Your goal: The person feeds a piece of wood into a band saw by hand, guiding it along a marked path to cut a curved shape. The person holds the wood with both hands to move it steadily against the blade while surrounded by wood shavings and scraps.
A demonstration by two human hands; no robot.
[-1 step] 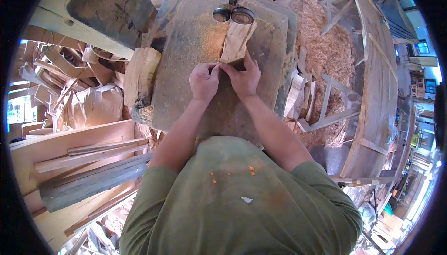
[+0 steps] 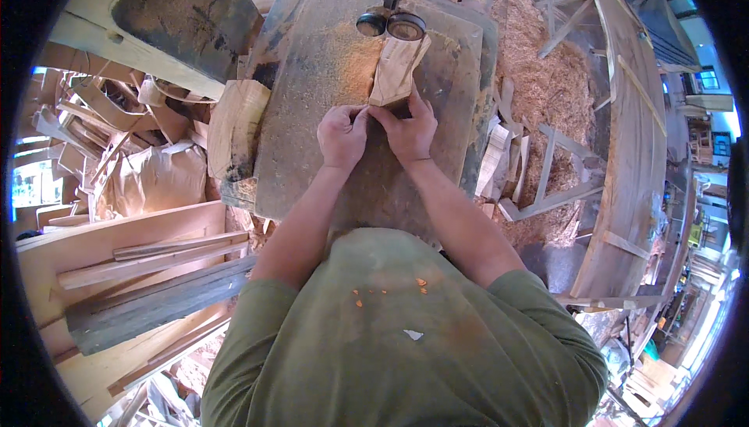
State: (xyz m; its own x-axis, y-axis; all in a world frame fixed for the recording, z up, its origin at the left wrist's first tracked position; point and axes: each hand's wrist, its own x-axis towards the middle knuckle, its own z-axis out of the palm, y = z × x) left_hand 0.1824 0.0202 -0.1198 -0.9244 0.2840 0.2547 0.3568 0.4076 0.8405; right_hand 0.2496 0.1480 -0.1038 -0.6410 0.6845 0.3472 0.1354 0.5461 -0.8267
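A short wooden block (image 2: 393, 70) with a slanted near end lies on the dusty saw table (image 2: 304, 158). Its far end reaches the two round black guide wheels (image 2: 406, 27) of the machine. At the block's near right corner, my right hand (image 2: 409, 127) grips it, thumb at the near end and fingers along the right side. My left hand (image 2: 343, 134) is closed, its thumb and forefinger pinched at the block's near left corner, beside my right thumb. Orange sawdust (image 2: 357, 67) is heaped along the block's left side. The blade itself cannot be made out.
A thick wood piece (image 2: 238, 127) leans at the table's left edge. Offcuts (image 2: 129, 111) pile up beyond it, with long boards (image 2: 164, 294) nearer me. Shavings (image 2: 546, 76) and wooden frame pieces (image 2: 558, 166) lie on the right, before a tall panel (image 2: 632, 170).
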